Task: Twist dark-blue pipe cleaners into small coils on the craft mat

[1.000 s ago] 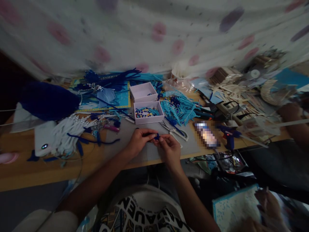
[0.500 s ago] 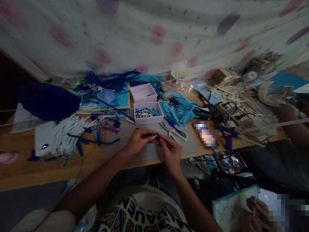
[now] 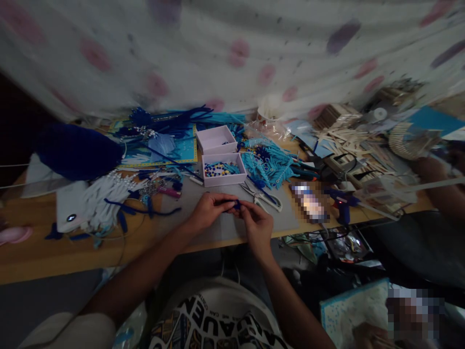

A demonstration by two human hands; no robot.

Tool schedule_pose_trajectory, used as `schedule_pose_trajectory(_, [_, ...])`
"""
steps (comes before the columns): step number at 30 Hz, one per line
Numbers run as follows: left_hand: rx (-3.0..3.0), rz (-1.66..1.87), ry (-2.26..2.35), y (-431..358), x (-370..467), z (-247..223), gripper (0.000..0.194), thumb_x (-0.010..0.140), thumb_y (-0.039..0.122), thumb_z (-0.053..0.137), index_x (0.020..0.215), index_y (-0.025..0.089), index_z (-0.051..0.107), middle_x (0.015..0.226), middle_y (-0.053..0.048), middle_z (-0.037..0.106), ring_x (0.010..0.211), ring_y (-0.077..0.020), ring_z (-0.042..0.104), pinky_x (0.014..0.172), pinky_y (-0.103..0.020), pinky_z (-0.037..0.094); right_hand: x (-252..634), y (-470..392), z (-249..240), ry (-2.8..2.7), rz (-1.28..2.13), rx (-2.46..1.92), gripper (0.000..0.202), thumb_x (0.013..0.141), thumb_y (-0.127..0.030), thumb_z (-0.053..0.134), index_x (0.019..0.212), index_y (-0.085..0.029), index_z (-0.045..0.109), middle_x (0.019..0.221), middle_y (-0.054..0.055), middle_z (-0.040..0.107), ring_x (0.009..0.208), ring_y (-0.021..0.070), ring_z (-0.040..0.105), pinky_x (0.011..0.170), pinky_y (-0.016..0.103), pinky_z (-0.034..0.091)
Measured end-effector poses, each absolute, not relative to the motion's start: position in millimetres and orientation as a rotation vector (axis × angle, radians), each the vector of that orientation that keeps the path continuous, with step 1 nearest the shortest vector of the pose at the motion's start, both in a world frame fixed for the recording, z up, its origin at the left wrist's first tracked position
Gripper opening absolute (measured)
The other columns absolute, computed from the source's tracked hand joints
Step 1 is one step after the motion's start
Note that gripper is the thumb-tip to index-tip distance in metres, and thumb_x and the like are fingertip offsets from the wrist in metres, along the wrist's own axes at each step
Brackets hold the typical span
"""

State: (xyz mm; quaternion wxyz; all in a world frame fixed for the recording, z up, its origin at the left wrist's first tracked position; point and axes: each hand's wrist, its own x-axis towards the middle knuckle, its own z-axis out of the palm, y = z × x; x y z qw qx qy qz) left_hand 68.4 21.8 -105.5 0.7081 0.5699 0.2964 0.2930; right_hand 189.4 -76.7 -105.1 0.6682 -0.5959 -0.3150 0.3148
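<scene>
My left hand point(image 3: 208, 211) and my right hand point(image 3: 257, 224) meet over the grey mat point(image 3: 214, 231) near the table's front edge. Between their fingertips is a small, dark blue piece of pipe cleaner point(image 3: 236, 205), pinched from both sides and partly hidden by the fingers. Just behind my right hand lie pliers with pale handles point(image 3: 269, 199). Farther back stands a white box point(image 3: 225, 181) holding beads and light blue bits, with a second white box point(image 3: 215, 140) behind it. To their right is a pile of light blue pipe cleaner pieces point(image 3: 271, 167).
At left are a dark blue plush bundle point(image 3: 80, 151) and many white stems point(image 3: 105, 203). To the right lie a lit phone point(image 3: 308, 201), a glue gun point(image 3: 342, 206) and wooden sticks point(image 3: 347, 138). Another person's hand point(image 3: 428, 169) is at far right; another point(image 3: 370, 334) is lower right.
My hands stay in nearly the same place, still pinching the blue piece, with only slight finger movement. The view shifts slightly. At lower right, another person's hand has moved down.
</scene>
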Motion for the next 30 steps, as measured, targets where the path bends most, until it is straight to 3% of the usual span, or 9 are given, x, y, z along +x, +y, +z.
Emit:
schedule_pose_trajectory(5, [1.305,0.626,0.662,33.1,64.3,-106.2,0.054,0.073,0.027,0.080,0.124,0.016,0.068,0.112,-0.009,0.076,0.082,-0.0185,0.074,0.082,-0.037,0.060,198.1,-70.9,-114.5,-0.707,0.719,-1.398,0.025,0.079,-0.038,0.069,0.095,-0.018,0.074,0.077,0.004,0.076,0.066,0.0193,0.070,0.068,0.035,0.058])
schedule_pose_trajectory(10, [1.442,0.675,0.772,42.8,64.0,-109.6,0.031,0.074,0.022,0.078,0.104,0.013,0.075,0.096,-0.009,0.078,0.089,-0.0223,0.073,0.085,-0.039,0.060,205.9,-65.5,-124.3,-0.732,0.734,-1.446,0.022,0.078,-0.038,0.071,0.088,-0.018,0.071,0.076,0.004,0.075,0.069,0.0199,0.070,0.067,0.031,0.055])
schedule_pose_trajectory(20, [2.150,0.865,0.732,55.8,63.0,-115.2,0.025,0.090,0.010,0.060,0.108,0.018,0.075,0.109,-0.009,0.076,0.103,-0.0217,0.071,0.097,-0.040,0.054,204.0,-64.4,-127.3,-0.818,0.543,-1.699,0.022,0.082,-0.038,0.065,0.082,-0.017,0.072,0.074,0.007,0.076,0.067,0.0217,0.070,0.065,0.030,0.051])
schedule_pose_trajectory(26, [2.407,0.751,0.796,49.2,56.0,-112.3,0.016,0.089,0.023,0.068,0.102,0.017,0.076,0.098,-0.009,0.077,0.099,-0.0252,0.067,0.092,-0.041,0.052,199.3,-67.3,-130.8,-0.848,0.474,-1.726,0.025,0.087,-0.038,0.061,0.085,-0.016,0.072,0.078,0.007,0.076,0.070,0.0208,0.068,0.066,0.030,0.050])
schedule_pose_trajectory(30, [2.261,0.600,0.848,44.7,62.0,-103.7,0.017,0.087,0.026,0.070,0.100,0.017,0.077,0.093,-0.008,0.078,0.091,-0.0246,0.069,0.085,-0.037,0.053,196.7,-69.9,-130.6,-0.836,0.436,-1.652,0.026,0.090,-0.039,0.060,0.087,-0.016,0.071,0.074,0.005,0.073,0.068,0.0191,0.066,0.066,0.029,0.049])
